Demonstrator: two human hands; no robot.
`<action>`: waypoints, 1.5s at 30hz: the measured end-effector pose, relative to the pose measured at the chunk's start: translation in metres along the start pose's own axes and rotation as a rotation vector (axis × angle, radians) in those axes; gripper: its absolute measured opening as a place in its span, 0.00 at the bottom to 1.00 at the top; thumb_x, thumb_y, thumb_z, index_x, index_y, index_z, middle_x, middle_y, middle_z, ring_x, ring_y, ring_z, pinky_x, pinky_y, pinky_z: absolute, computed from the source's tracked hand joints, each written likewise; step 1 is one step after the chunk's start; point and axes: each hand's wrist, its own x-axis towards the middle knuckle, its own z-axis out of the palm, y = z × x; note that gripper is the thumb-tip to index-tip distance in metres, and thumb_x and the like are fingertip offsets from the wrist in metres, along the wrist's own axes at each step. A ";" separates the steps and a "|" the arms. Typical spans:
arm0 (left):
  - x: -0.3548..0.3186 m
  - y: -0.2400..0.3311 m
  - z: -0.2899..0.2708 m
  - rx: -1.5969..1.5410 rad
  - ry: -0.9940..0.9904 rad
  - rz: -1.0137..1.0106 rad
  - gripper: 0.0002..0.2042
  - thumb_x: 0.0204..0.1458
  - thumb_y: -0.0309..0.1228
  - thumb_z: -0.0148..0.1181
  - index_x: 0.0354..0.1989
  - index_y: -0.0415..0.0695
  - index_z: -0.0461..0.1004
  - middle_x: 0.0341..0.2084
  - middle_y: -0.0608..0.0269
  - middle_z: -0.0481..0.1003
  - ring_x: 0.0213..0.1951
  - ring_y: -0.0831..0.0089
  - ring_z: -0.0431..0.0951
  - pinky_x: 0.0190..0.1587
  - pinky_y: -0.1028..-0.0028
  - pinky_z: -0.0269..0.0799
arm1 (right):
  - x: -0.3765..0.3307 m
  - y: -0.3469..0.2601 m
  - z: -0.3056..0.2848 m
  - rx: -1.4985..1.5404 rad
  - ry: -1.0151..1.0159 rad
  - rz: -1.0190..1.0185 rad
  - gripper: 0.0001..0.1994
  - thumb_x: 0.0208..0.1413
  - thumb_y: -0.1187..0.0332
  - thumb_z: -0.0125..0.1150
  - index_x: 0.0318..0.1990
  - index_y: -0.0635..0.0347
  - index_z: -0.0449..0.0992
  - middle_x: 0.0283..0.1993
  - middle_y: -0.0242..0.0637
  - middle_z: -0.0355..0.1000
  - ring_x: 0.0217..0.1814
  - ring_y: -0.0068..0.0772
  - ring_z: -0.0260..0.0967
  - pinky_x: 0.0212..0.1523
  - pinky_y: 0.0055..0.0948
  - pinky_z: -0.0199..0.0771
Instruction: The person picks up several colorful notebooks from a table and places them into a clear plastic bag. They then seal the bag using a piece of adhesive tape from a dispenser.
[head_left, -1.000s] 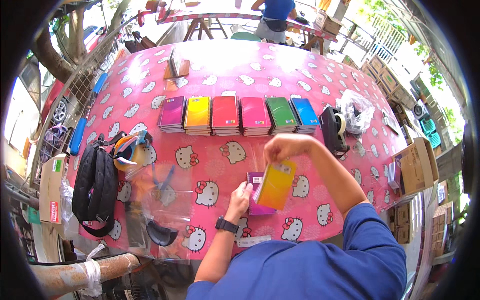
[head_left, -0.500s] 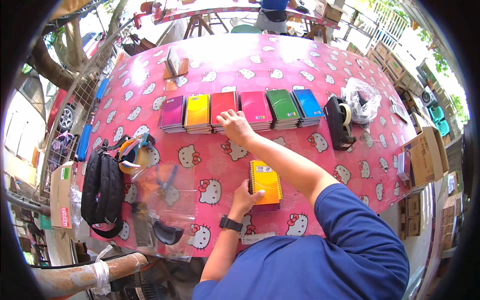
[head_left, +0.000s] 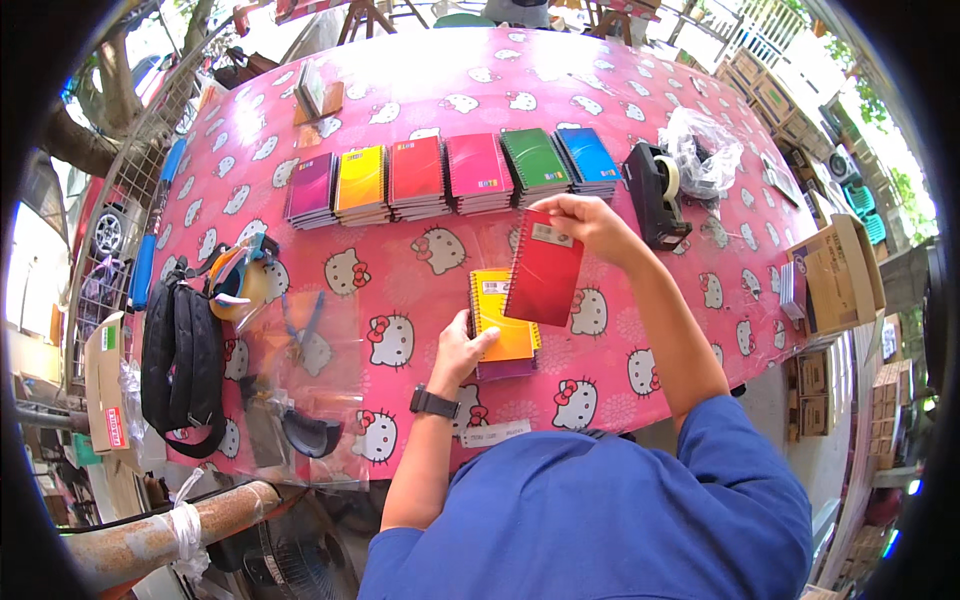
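The right hand (head_left: 590, 222) has its grip closed on the top edge of a red spiral-bound notebook (head_left: 545, 270), which hangs tilted above the counter (head_left: 420, 255), a pink printed cloth with cartoon cat faces. The notebook's lower edge overlaps the upper right corner of an orange spiral-bound notebook (head_left: 500, 315). The orange notebook lies on top of a purple notebook (head_left: 505, 368), of which only the lower edge shows. The left hand (head_left: 462, 352) rests against the left edge of this small pile, thumb laid on the orange cover, fingers curled at its side; it presses rather than grasps.

Compared with half a second ago: the right hand was then stretched out to the row of coloured notebook stacks (head_left: 450, 180) beyond the orange notebook, and held nothing visible. It now holds the red notebook and has drawn back toward the orange one. The left hand and the orange notebook have kept their places.

Pose: the right forearm runs up from the lower right, wrist bent, hand above and right of the orange notebook. The left forearm, wearing a black wristwatch (head_left: 434, 402), comes straight up from the lower edge. A black tape dispenser (head_left: 655, 200) stands right of the right hand.
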 end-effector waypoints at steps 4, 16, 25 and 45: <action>0.002 -0.004 -0.001 -0.072 0.099 0.047 0.19 0.49 0.36 0.60 0.44 0.34 0.69 0.35 0.57 0.76 0.37 0.75 0.75 0.41 0.75 0.70 | -0.035 0.005 0.006 0.060 0.280 0.042 0.22 0.52 0.77 0.54 0.56 0.64 0.61 0.41 0.37 0.69 0.37 0.24 0.69 0.31 0.20 0.71; -0.008 0.016 0.004 0.101 0.188 -0.009 0.25 0.40 0.43 0.69 0.38 0.35 0.70 0.32 0.53 0.77 0.34 0.71 0.78 0.37 0.71 0.72 | -0.058 0.017 0.062 -0.581 0.000 0.265 0.16 0.46 0.62 0.62 0.39 0.63 0.73 0.38 0.43 0.73 0.38 0.39 0.71 0.41 0.34 0.72; -0.002 0.013 0.007 -0.010 0.080 -0.032 0.24 0.41 0.38 0.68 0.42 0.35 0.69 0.32 0.57 0.76 0.34 0.75 0.76 0.39 0.73 0.72 | 0.108 0.064 0.069 -1.166 0.525 -0.529 0.12 0.47 0.65 0.59 0.40 0.56 0.74 0.42 0.38 0.71 0.48 0.36 0.67 0.57 0.45 0.54; 0.002 0.007 -0.010 -0.168 -0.051 -0.114 0.22 0.48 0.38 0.63 0.45 0.33 0.66 0.39 0.58 0.73 0.40 0.75 0.72 0.45 0.75 0.68 | -0.025 0.066 0.071 -0.618 0.266 -0.144 0.18 0.44 0.57 0.66 0.36 0.60 0.74 0.40 0.42 0.67 0.46 0.46 0.64 0.47 0.39 0.67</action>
